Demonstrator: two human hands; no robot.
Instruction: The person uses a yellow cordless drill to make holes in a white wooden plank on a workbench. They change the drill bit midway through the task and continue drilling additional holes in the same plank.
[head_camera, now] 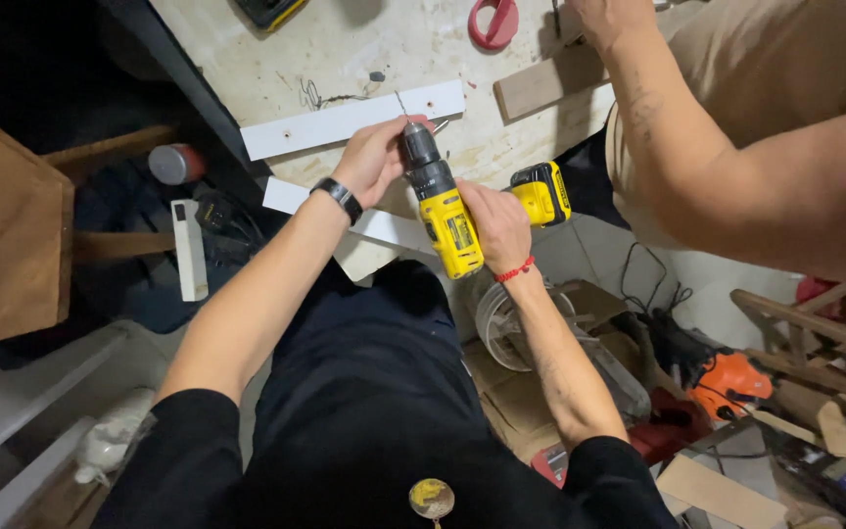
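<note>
Yellow cordless drill (447, 216) sat gripped in the right hand (497, 223), bit tip just above the white board strip (350, 120) at upper centre; left hand (372, 159) cupped the chuck. One hole already showed near the strip's left end, the current spot looked undrilled. Worktable (384, 44) edge dropped away left of the strip; another person's arm (697, 167) crowded the right.

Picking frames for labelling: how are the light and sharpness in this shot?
Head view: the worktop is brightly and evenly lit, the drill and both hands, left and right, are sharp; the upper left corner falls into deep shadow; wide-lens bending shows toward the edges.
</note>
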